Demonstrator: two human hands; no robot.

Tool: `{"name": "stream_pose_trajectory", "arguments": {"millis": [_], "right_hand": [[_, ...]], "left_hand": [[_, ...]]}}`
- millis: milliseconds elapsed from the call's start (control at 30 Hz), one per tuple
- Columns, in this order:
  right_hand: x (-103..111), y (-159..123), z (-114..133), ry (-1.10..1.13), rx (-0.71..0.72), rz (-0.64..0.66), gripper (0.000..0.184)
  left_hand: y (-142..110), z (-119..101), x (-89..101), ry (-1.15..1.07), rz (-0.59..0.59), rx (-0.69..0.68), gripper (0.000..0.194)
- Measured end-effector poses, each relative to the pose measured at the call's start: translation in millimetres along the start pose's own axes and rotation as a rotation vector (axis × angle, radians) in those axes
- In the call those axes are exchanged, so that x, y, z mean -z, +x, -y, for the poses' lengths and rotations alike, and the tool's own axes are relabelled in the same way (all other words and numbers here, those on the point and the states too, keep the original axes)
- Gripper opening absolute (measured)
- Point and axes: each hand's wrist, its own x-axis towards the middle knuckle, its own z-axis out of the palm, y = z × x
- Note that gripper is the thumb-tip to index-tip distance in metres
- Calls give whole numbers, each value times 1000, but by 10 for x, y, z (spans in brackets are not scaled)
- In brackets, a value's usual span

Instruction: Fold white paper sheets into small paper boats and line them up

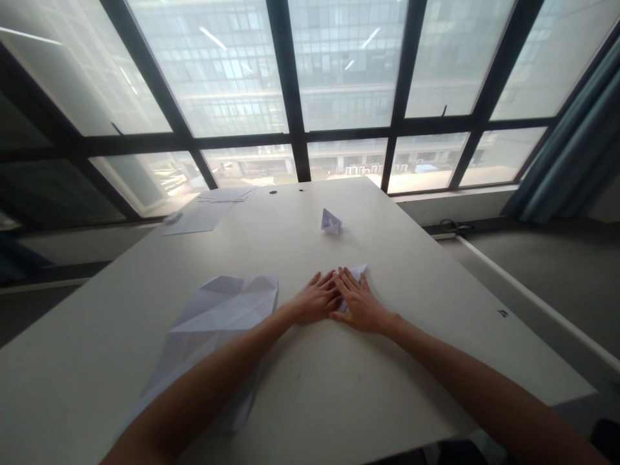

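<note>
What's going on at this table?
A person has both bare hands close together on a small folded piece of white paper on the white rectangular table. The left hand and right hand lie palm down, mostly covering it. Beyond them stands a small pointed white folded-paper shape. A large creased white paper sheet lies to the left, partly behind the left forearm; flat white paper sheets lie near the far left edge.
</note>
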Motion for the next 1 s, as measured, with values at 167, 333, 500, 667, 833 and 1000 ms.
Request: {"name": "stream_pose_trajectory", "arguments": {"millis": [167,333,500,667,833,1000], "right_hand": [[20,3,-9,69,-23,105,107],[40,15,-206,25,-79,76,73],[67,33,-509,-117,-232,69,69],[89,37,-599,-165,-301,39,60],[122,50,-550,-134,-355,-80,51],[179,58,-543,-74,-290,-205,36]], "left_hand": [[4,11,-24,-12,-4,37,53],[2,12,-1,-52,16,72,56],[-5,-15,79,-78,41,74,53],[-14,-41,101,-118,-40,97,47],[19,4,39,-149,-182,214,41],[38,18,82,-192,-180,275,41]]}}
